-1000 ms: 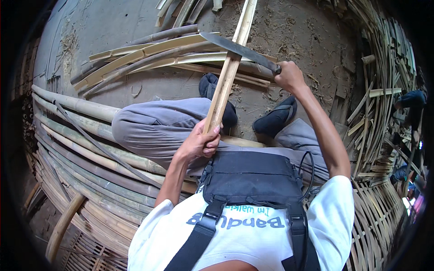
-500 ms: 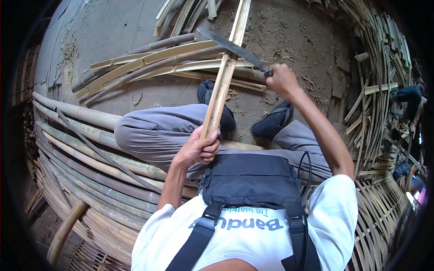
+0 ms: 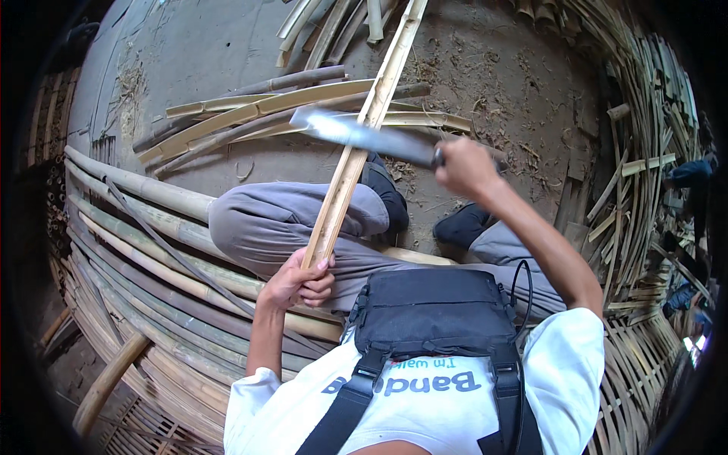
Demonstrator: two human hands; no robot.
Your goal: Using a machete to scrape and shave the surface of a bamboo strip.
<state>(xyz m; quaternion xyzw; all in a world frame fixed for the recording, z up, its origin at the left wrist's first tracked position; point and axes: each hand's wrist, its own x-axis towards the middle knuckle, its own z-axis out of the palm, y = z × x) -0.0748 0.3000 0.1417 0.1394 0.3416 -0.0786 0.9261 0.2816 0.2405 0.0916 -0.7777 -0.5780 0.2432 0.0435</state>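
My left hand (image 3: 298, 280) is closed around the near end of a long split bamboo strip (image 3: 339, 186), its hollow side showing. The strip slants up and away past my knee, and its far end runs out of the top of the picture. In my right hand (image 3: 469, 168) is the dark handle of a machete (image 3: 379, 142). Its blade, smeared by motion, points left and lies across the strip about midway. Whether the edge touches the bamboo I cannot tell. Beyond my feet, several split bamboo pieces (image 3: 250, 106) lie on the floor.
Whole bamboo poles (image 3: 163, 224) are stacked along my left. A heap of thin bamboo strips (image 3: 644, 114) lines the right side, with woven slats (image 3: 629, 379) nearer me. More split pieces (image 3: 330, 34) lie at the top. A black bag (image 3: 436, 307) rests against my front.
My left hand has moved left and nearer with the strip's end. The machete has come down along the strip toward me, its blade turned so the flat shows brightly.
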